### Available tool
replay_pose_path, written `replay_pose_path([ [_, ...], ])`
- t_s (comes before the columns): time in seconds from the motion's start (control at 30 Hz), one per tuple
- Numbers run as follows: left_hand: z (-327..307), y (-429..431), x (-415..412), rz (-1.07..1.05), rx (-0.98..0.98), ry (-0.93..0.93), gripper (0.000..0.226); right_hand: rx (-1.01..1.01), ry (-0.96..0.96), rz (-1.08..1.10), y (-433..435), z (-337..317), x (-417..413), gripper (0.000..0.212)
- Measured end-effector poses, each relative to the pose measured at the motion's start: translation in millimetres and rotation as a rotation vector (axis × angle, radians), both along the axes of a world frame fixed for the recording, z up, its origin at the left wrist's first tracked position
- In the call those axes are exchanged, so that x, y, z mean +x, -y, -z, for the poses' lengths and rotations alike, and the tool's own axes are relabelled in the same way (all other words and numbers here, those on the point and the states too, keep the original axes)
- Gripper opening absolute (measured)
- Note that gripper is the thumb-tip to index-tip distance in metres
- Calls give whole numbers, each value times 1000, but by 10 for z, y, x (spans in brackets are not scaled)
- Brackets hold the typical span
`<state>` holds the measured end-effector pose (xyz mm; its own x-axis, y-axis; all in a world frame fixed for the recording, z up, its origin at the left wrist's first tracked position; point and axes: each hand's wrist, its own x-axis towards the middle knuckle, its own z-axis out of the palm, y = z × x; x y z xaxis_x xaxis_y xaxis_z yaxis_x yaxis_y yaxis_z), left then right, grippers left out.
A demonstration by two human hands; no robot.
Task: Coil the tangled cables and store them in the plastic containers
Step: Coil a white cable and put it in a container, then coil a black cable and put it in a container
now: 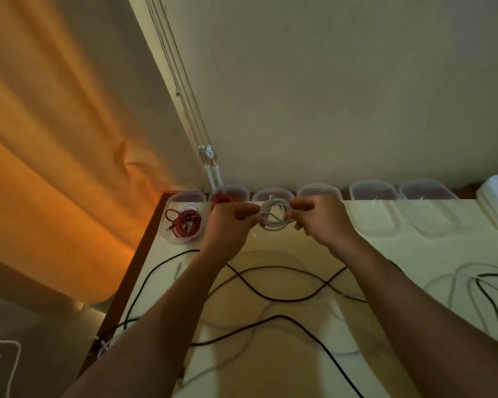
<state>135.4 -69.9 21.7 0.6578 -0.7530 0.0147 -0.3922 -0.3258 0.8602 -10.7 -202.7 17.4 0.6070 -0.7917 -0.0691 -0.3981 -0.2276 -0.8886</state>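
While held at frame centre, white round coiled cable (273,219): long axis left-right, loop face toward camera. Grip: left hand (230,224) pinches left edge, right hand (320,220) pinches right edge. Behind: clear plastic containers (375,185).

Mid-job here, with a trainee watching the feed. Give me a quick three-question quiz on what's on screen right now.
1. True or false: the left hand and the right hand both hold the white coil.
2. The coiled cable in the leftmost container is: A red, B blue, C green.
3. Fill in: the loose black cable lies on the ____.
Key: 1 true; 2 A; 3 table.
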Motion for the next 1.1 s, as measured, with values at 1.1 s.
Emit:
replay_pose_path([
  [1.1,638,812,462,88,342,622,27,-712,-455,-203,623,560,574,21],
])
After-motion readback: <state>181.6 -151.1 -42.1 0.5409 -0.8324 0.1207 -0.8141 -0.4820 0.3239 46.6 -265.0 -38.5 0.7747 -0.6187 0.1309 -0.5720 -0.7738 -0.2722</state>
